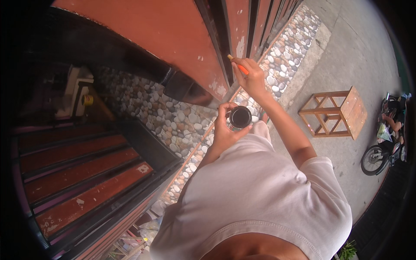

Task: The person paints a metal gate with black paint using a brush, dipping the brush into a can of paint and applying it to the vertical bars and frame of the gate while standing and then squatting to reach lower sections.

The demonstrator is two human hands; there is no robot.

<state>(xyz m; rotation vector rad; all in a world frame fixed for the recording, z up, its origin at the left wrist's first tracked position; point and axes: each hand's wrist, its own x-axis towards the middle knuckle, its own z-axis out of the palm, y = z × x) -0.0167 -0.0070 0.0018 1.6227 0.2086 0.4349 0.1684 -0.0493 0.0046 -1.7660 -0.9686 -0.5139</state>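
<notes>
My left hand (226,132) is closed around a small round can (241,117), held upright in front of my shirt with its open top showing dark, probably black, paint. Higher up and to the right, my right hand (253,80) grips a slim paintbrush (243,69) by its orange handle. The brush's yellowish end points up and left at a black strip (222,39) on the red-orange panel (160,30). Its bristles are hard to make out against the black, so I cannot tell whether they touch. The panel's paint is chipped near its lower corner.
A pebble-patterned floor strip (292,47) runs along the panels. On the concrete (342,47) to the right is a wooden stool (353,113), with a motorcycle (376,158) and a person beyond. Another red panel with black slats (86,173) stands at left.
</notes>
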